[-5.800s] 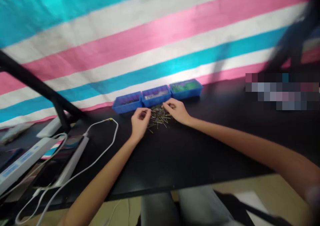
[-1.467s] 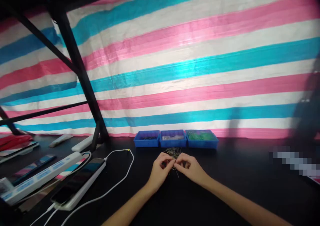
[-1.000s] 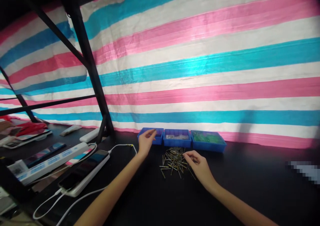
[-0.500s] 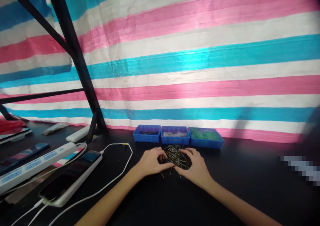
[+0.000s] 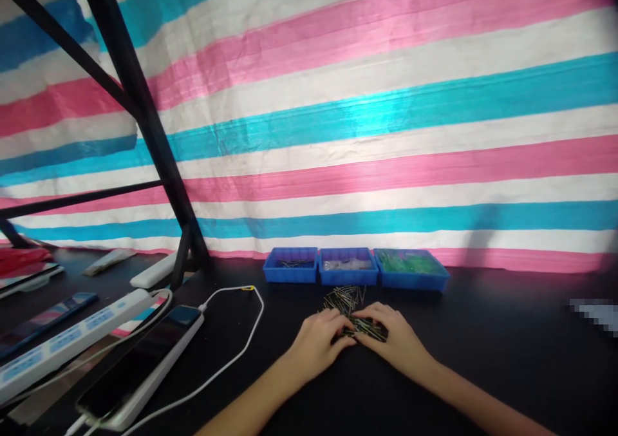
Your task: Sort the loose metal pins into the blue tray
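A loose pile of thin metal pins (image 5: 344, 299), gold and silver in colour, lies on the black table; whether they are nails or screws is too small to tell. My left hand (image 5: 322, 339) curls against the near left side of the pile, thumb and fingers bent inward. Facing it, my right hand (image 5: 393, 338) curves round a clump of the pins between thumb and fingers. The thumbs almost meet at the near side. Part of the pile shows beyond the fingertips, and the fingers hide some pins.
Behind the pile stand three blue trays: one with dark thin pieces (image 5: 291, 276), one with clear pieces (image 5: 348, 280), one with green pieces (image 5: 412, 283). To the left are a phone (image 5: 140, 365), a white cable (image 5: 232, 360), a power strip (image 5: 62, 342) and a black metal post (image 5: 154, 127).
Both hands have drawn nearer to me and closed in on the near part of the pile, parting a clump from the pins behind. The camera view has shifted slightly.
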Demonstrator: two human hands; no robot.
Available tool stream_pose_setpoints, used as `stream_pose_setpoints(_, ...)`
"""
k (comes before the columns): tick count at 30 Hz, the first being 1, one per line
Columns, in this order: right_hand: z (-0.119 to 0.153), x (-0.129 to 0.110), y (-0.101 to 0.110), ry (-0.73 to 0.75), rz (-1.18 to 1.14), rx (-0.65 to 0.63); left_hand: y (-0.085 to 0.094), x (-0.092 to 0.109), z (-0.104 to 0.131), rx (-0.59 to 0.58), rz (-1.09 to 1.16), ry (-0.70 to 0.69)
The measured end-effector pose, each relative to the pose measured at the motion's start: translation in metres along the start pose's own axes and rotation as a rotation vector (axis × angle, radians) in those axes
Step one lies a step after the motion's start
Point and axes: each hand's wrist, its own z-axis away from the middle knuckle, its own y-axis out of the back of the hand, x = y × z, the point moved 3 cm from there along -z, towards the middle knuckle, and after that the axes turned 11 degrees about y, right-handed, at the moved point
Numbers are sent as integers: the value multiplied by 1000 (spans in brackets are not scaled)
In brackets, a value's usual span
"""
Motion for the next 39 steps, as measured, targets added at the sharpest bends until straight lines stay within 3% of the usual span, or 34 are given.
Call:
stream_pose_setpoints(12, -1, 3, 7, -129, -201, 181, 5, -6, -1, 177, 131, 109)
stream_pose_setpoints(18, -1, 5, 11, -169, -262, 251, 5, -8, -1, 161, 124, 111)
stream_pose_setpoints(28, -2, -2, 12, -141, -379, 241, 3, 0, -3, 178, 160, 135)
stream_pose_setpoints(31, -1, -9, 15, -69, -301, 245, 1, 2, -1, 188, 245, 154)
stream_pose_setpoints(35, -1, -15, 13, 48, -233, 154, 1, 4, 1, 222, 359, 128)
stream_pose_setpoints(39, 1, -12, 10, 53, -269, 137, 2, 5, 2, 220, 404, 87)
